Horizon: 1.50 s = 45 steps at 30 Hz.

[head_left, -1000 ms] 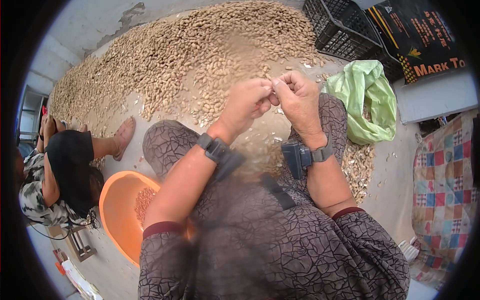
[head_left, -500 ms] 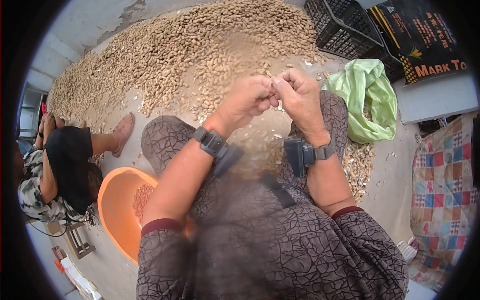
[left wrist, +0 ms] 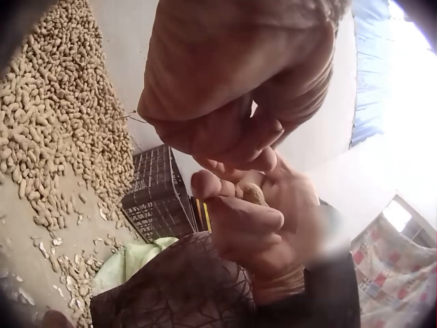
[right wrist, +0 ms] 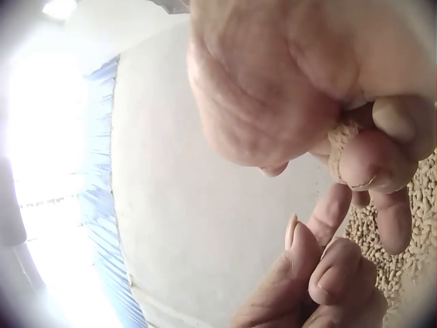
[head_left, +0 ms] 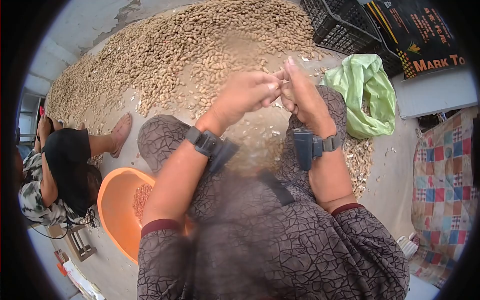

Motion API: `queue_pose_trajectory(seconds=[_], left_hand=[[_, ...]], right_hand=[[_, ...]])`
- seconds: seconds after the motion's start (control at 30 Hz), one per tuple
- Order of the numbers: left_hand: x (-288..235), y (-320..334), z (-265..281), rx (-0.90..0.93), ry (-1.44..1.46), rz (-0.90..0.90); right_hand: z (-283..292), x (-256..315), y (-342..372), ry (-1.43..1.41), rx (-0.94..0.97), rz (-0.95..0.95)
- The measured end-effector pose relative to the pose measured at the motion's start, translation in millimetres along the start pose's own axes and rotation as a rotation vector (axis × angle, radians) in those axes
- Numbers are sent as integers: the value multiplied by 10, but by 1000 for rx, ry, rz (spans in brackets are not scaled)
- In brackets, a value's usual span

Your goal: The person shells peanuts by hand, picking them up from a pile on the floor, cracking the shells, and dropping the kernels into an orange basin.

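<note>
In the head view, my left hand (head_left: 246, 94) and right hand (head_left: 309, 100) meet over my lap, fingertips close together. The right wrist view shows an unshelled peanut (right wrist: 337, 149) gripped in the curled fingers of my right hand; its tan shell (left wrist: 252, 193) shows between those fingers in the left wrist view too. My right thumb points up, away from the peanut. The left hand's fingers are bent, with the thumb (right wrist: 300, 247) beside the index finger. I cannot tell whether something lies inside the left hand.
A large peanut heap (head_left: 200, 45) spreads along the wall. An orange basin (head_left: 112, 215) with red kernels (head_left: 142, 197) stands at my left, near a seated person (head_left: 65, 165). Right are a green bag (head_left: 357, 95), black crate (head_left: 340, 32) and shell pieces (head_left: 361, 160). Loose shells lie between my knees.
Both hands pinched together at the fingertips earlier. Now the right thumb has lifted and straightened, and its fingers hold a peanut; the left hand has tilted over toward the right.
</note>
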<state>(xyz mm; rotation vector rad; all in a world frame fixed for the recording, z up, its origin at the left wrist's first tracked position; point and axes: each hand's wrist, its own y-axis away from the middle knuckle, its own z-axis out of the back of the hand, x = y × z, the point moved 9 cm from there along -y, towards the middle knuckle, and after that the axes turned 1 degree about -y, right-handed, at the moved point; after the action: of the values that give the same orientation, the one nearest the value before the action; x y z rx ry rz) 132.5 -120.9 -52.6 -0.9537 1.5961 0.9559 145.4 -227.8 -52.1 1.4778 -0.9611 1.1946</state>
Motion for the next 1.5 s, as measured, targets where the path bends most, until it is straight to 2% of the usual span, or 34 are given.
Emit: queue_pose_trajectory(seconds=[0.03, 0.13, 0.27, 0.33, 0.37, 0.43, 0.57, 0.6, 0.67, 0.77, 0.93, 1.1, 1.17, 1.3, 1.37, 1.43, 1.5], left_hand=[[-32, 22, -101, 54, -47, -17], [-109, 86, -208, 68, -157, -18], [2, 48, -139, 71, -123, -17], [32, 20, 27, -53, -65, -2], [65, -6, 77, -55, -67, -5], [44, -29, 233, -146, 104, -87], [62, -9, 269, -221, 178, -55], [37, -4, 264, -220, 177, -57], [-17, -1, 162, -98, 281, -75], [-71, 9, 96, -40, 216, -99], [-39, 6, 152, -101, 229, -85], [-37, 20, 143, -120, 268, -55], [-88, 24, 66, -9, 382, -97], [-70, 4, 65, 25, 425, -87], [-69, -7, 77, -14, 365, -87], [-83, 13, 43, -20, 359, -66], [-99, 36, 26, -28, 352, -44]], right_hand=[[13, -39, -17, -18, -29, -12], [-52, -121, -21, -28, 3, -83], [-120, -77, 80, -70, 6, -136], [-122, 0, 46, -5, 101, -41], [-124, -6, 38, -5, 104, -37], [-73, 153, 48, -109, 55, 158], [-96, 166, 61, -114, 119, 127], [-84, 132, 45, -171, 107, 106], [-56, 65, 15, -229, 97, 86], [-36, 33, -19, -330, 135, 72], [-120, 42, 28, -349, 159, 52], [-119, 125, 56, -171, 83, 99], [-123, 138, 55, -152, 62, 118], [-199, 187, 69, -258, 132, 155], [-232, 225, 83, -291, 161, 173], [-355, 260, 127, -318, 275, 118], [-365, 251, 133, -331, 292, 98]])
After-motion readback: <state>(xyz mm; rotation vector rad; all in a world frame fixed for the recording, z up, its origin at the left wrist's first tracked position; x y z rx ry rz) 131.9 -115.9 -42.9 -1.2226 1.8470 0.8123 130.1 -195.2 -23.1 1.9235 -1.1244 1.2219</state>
